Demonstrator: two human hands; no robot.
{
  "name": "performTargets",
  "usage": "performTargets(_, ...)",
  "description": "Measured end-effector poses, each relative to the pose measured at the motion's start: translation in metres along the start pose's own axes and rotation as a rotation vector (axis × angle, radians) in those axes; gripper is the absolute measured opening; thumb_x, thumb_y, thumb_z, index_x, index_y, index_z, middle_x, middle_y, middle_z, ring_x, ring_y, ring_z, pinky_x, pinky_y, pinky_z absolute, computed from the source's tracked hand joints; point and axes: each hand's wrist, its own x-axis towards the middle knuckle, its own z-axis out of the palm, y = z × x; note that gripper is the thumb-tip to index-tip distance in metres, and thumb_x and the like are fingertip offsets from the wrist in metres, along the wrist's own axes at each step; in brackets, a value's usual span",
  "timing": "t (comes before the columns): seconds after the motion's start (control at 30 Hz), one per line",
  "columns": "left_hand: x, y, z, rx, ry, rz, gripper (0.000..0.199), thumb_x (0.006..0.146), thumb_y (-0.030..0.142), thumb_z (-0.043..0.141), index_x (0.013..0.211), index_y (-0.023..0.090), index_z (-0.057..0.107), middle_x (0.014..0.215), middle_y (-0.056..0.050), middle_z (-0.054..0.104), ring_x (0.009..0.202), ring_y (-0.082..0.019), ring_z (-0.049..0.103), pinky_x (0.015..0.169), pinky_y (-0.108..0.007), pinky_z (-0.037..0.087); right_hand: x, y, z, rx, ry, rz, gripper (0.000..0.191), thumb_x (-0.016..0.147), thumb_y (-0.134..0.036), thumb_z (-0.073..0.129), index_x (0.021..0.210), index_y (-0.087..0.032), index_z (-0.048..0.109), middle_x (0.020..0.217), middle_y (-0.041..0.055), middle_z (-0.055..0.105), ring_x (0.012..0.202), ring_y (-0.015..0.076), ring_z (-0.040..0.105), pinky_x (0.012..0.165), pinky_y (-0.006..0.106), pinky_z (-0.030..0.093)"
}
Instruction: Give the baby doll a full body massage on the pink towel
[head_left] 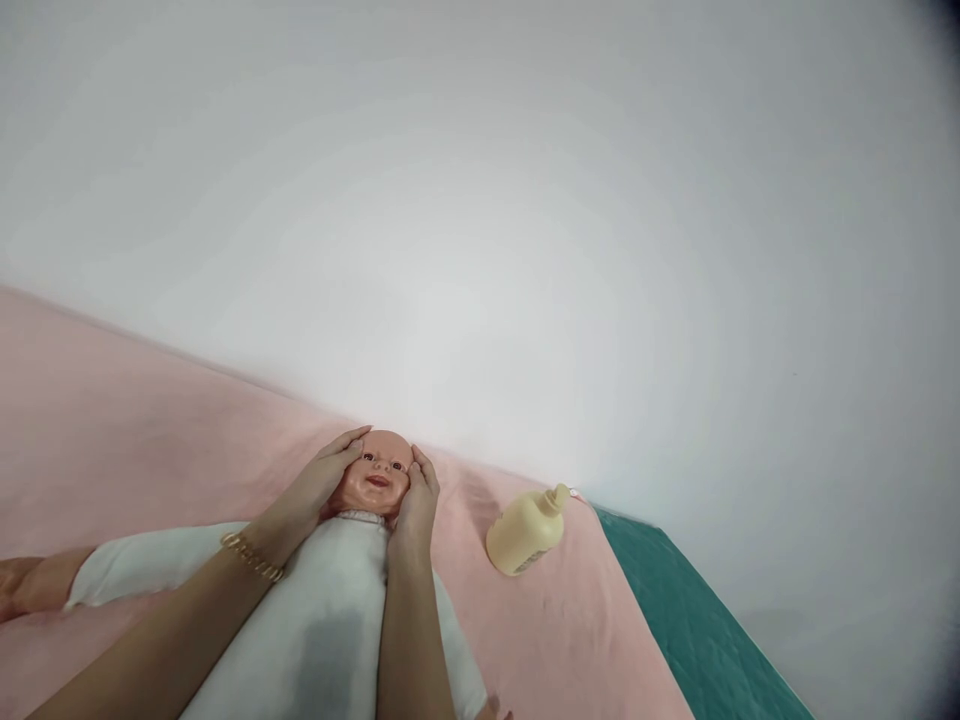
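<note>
A baby doll (352,570) in a white outfit lies on its back on pink cloth, its arms spread to the sides. My left hand (330,480) cups one side of the doll's head, fingertips near its brow. On the other side of the head rests my right hand (418,500), its fingers curved along the temple and cheek. The head is held between both palms. A bracelet (251,557) circles my left wrist. To the right of the doll stands a pale yellow pump bottle (526,530), apart from my hands.
The pink cloth (547,640) covers the surface under the doll and bottle. Beyond its right edge a green padded surface (697,620) shows. A plain white wall (480,220) rises directly behind the doll's head.
</note>
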Motion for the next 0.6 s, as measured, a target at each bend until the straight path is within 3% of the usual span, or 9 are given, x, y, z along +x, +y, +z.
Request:
performTargets(0.07, 0.000, 0.000, 0.001, -0.003, 0.004, 0.007, 0.031, 0.080, 0.022, 0.065, 0.111, 0.019, 0.063, 0.119, -0.011, 0.065, 0.094, -0.020, 0.067, 0.075, -0.025, 0.056, -0.003, -0.005, 0.001, 0.000, -0.011, 0.008, 0.032, 0.081, -0.035, 0.055, 0.105, -0.019, 0.068, 0.116, 0.0064, 0.067, 0.107, 0.0218, 0.062, 0.088, 0.033, 0.051)
performTargets(0.23, -0.004, 0.000, 0.000, 0.012, -0.118, 0.054, 0.036, 0.076, 0.043, 0.072, 0.101, 0.019, 0.063, 0.108, -0.008, 0.068, 0.096, -0.022, 0.067, 0.079, -0.029, 0.056, -0.010, -0.009, 0.002, -0.081, -0.063, -0.057, 0.035, 0.079, -0.045, 0.062, 0.102, -0.019, 0.065, 0.104, 0.0054, 0.070, 0.101, 0.0216, 0.063, 0.084, 0.031, 0.051)
performTargets(0.4, -0.007, 0.002, 0.000, 0.167, -0.038, 0.037, 0.052, 0.071, 0.044, 0.075, 0.114, 0.021, 0.056, 0.112, -0.009, 0.064, 0.096, -0.022, 0.066, 0.076, -0.028, 0.055, -0.011, -0.005, 0.002, -0.147, -0.054, -0.100, 0.039, 0.075, -0.041, 0.067, 0.107, -0.019, 0.062, 0.105, 0.0049, 0.068, 0.103, 0.0216, 0.061, 0.086, 0.031, 0.050)
performTargets(0.6, -0.006, 0.002, -0.001, 0.209, -0.040, 0.049, 0.054, 0.069, 0.042, 0.075, 0.114, 0.021, 0.054, 0.107, -0.007, 0.064, 0.090, -0.021, 0.066, 0.073, -0.029, 0.055, -0.013, -0.010, 0.003, -0.174, -0.045, -0.036, 0.037, 0.075, -0.035, 0.065, 0.108, -0.019, 0.059, 0.113, 0.0065, 0.065, 0.109, 0.0226, 0.060, 0.093, 0.033, 0.048)
